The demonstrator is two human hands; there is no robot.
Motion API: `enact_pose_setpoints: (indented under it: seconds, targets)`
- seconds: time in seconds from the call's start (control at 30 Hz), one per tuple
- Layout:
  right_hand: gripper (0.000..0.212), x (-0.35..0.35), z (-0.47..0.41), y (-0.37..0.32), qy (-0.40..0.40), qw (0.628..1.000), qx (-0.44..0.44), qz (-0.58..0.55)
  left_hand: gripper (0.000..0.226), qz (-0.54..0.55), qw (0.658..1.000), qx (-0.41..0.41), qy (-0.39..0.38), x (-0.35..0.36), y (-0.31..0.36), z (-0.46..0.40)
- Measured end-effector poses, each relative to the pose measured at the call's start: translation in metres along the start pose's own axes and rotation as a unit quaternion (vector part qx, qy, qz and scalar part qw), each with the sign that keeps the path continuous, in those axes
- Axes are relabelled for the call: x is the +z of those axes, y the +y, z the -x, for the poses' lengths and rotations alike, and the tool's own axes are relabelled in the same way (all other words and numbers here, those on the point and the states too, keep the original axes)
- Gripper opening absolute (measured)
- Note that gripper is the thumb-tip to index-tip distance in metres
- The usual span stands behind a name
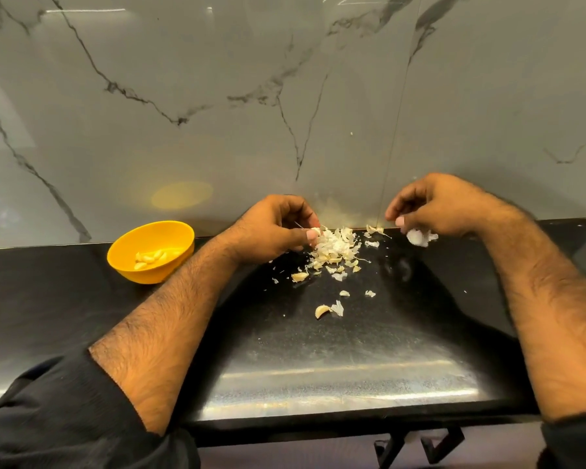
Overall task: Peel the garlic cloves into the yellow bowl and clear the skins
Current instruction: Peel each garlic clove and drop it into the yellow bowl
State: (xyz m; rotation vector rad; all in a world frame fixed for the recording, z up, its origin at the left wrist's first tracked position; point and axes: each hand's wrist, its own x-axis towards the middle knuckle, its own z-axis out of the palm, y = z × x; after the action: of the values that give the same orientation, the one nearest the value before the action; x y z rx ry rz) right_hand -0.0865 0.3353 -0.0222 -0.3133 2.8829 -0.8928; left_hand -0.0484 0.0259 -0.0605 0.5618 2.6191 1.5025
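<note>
Flanking skin pile (pixel 334 247) (wall (pixel 217 96) behind): yellow bowl (pixel 129 262).

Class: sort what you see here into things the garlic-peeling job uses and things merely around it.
Used:
yellow bowl holding peeled cloves
skin pile
loose clove
left hand
right hand, holding garlic

Around:
black counter
marble wall

- grey marble wall (pixel 217 79), dark veins, glossy, vertical panel seam on the right
- black bench (pixel 335 350) against the wall, bright light glare near its front edge
- black bracket (pixel 420 445) under the bench edge
</note>
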Motion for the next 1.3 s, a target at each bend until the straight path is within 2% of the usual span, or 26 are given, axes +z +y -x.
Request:
enact_pose_setpoints:
  seconds: [0.07, 0.13, 0.27, 0.43, 0.53, 0.63, 0.67, 0.77, 0.87, 1.0, 1.07, 1.13, 1.23, 1.3]
  targets:
    - [0.018, -0.009, 0.002, 0.003, 0.03, 0.995, -0.027, -0.092, 0.011, -0.01, 0.999, 0.004, 0.031, -0.003, -0.001, -0.001]
    - [0.016, -0.013, 0.004, 0.004, 0.027, 0.988, -0.034, -0.146, 0.01, -0.014, 0.998, 0.006, 0.054, -0.006, -0.002, -0.003]
    - [0.009, -0.01, 0.003, 0.007, 0.043, 0.997, -0.019, -0.064, 0.01, -0.03, 0.996, 0.002, 0.078, -0.009, 0.0, -0.002]
    - [0.01, 0.005, 0.0, -0.001, -0.04, 0.999, 0.024, 0.002, 0.01, -0.036, 0.996, -0.003, 0.079, -0.009, 0.0, -0.002]
    - [0.015, 0.016, 0.002, -0.014, -0.021, 0.998, -0.03, -0.05, 0.01, -0.036, 0.996, -0.003, 0.076, -0.01, 0.001, -0.002]
    - [0.01, 0.02, 0.006, -0.027, 0.095, 0.99, -0.088, -0.05, 0.012, -0.026, 0.997, -0.003, 0.075, -0.01, 0.002, -0.003]
    - [0.007, 0.022, 0.006, -0.029, 0.108, 0.986, -0.107, -0.067, 0.014, -0.019, 0.997, -0.003, 0.071, -0.009, 0.001, -0.003]
    - [0.019, 0.038, 0.009, -0.039, 0.066, 0.982, -0.172, -0.051, 0.017, 0.019, 0.998, -0.001, 0.059, -0.009, -0.001, -0.002]
    - [0.006, 0.05, 0.011, -0.05, 0.1, 0.971, -0.213, -0.048, 0.018, 0.055, 0.997, 0.001, 0.056, -0.009, 0.0, -0.001]
    - [0.022, 0.056, 0.01, -0.053, 0.102, 0.964, -0.244, -0.033, 0.017, 0.064, 0.996, 0.01, 0.058, -0.008, 0.002, -0.001]
    - [0.013, 0.056, 0.011, -0.053, 0.103, 0.965, -0.235, -0.044, 0.017, 0.053, 0.997, 0.007, 0.062, -0.007, 0.002, -0.002]
    - [0.003, 0.054, 0.01, -0.051, 0.061, 0.974, -0.216, -0.034, 0.014, 0.031, 0.997, -0.001, 0.075, -0.006, 0.001, -0.003]
    - [0.008, 0.05, 0.012, -0.047, -0.052, 0.976, -0.21, -0.001, 0.013, 0.01, 0.995, -0.017, 0.102, -0.007, -0.002, -0.004]
    - [0.011, 0.051, 0.013, -0.047, -0.095, 0.973, -0.21, 0.03, 0.013, 0.003, 0.994, -0.022, 0.103, -0.007, -0.002, -0.004]
